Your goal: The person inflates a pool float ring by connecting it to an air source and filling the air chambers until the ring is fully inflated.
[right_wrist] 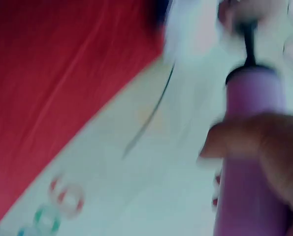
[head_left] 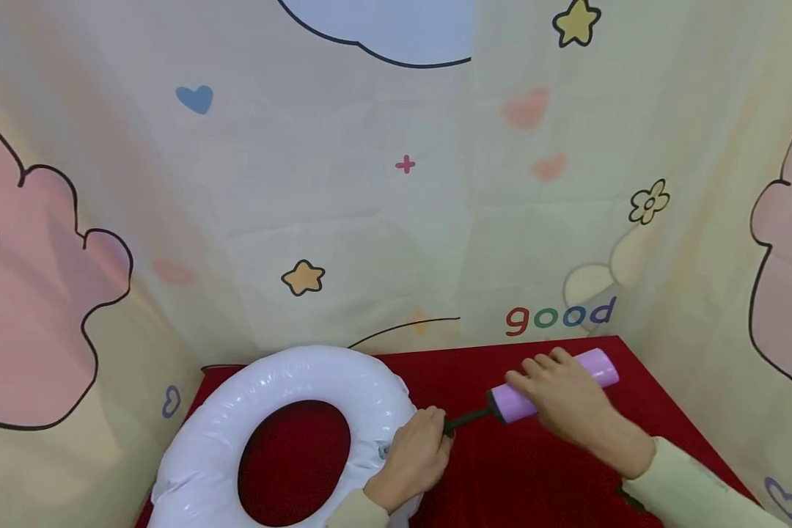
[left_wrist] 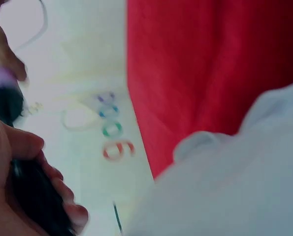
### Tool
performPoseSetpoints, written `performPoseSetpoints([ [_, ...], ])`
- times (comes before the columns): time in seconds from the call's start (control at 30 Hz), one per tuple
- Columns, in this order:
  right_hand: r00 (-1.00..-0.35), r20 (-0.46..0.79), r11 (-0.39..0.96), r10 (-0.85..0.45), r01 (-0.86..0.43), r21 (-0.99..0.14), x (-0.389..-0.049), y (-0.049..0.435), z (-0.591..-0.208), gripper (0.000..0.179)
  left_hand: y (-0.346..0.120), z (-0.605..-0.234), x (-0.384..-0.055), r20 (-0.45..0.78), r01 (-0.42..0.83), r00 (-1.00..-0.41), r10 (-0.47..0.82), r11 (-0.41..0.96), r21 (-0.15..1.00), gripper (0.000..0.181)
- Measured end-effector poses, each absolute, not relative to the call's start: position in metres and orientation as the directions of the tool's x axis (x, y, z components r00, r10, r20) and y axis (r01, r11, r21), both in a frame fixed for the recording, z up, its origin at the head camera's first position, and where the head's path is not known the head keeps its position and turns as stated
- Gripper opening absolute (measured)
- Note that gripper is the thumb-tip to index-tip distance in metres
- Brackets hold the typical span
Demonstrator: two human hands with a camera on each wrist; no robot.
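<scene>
A purple hand pump (head_left: 515,402) is held in the air above the red surface, tilted up toward the right. My right hand (head_left: 567,403) grips its barrel, the thumb lying across it in the right wrist view. From the barrel's lower end a black rod (head_left: 470,419) runs to my left hand (head_left: 414,456), whose fingers curl round the black handle (left_wrist: 35,196). Part of the rod is out of the barrel. A white inflatable swim ring (head_left: 303,370) lies at the left, wrinkled in places. Its clear valve (head_left: 383,450) shows just beside my left hand.
A red cloth (head_left: 515,477) covers the table under the ring. Pale curtains (head_left: 343,176) with printed hearts, stars and the word "good" enclose the back and both sides. Something small and dark (head_left: 630,499) shows beneath the right sleeve; its kind is unclear.
</scene>
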State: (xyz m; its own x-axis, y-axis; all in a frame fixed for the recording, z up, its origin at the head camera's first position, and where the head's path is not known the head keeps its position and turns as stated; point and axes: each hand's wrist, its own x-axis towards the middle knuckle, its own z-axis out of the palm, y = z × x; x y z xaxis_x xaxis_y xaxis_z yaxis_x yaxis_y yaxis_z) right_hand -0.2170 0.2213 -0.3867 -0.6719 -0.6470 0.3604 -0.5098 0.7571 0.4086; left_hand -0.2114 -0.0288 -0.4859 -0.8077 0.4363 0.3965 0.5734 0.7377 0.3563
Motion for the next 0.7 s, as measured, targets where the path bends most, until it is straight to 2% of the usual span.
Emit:
performPoseSetpoints([
  [0.13,-0.608,0.372,0.706,-0.701,-0.52,0.48,-0.216,0.184,-0.405,0.053,-0.017,-0.485,-0.212,0.4,0.562,-0.814,0.42,0.743,0.363,0.009],
  [0.27,-0.612,0.362,0.705,-0.703,-0.532,0.469,-0.217,0.174,-0.417,0.052,-0.016,-0.488,-0.21,0.389,0.536,-0.832,0.396,0.756,0.376,0.004],
  [0.5,-0.659,0.288,0.71,-0.695,-0.566,0.418,-0.221,0.207,-0.395,0.062,-0.031,-0.489,-0.213,0.346,0.545,-0.833,0.431,0.742,0.389,0.017],
  [0.7,-0.654,0.356,0.738,-0.668,-0.518,0.433,-0.233,0.239,-0.37,0.057,-0.045,-0.489,-0.217,0.352,0.499,-0.86,0.37,0.754,0.427,0.018],
])
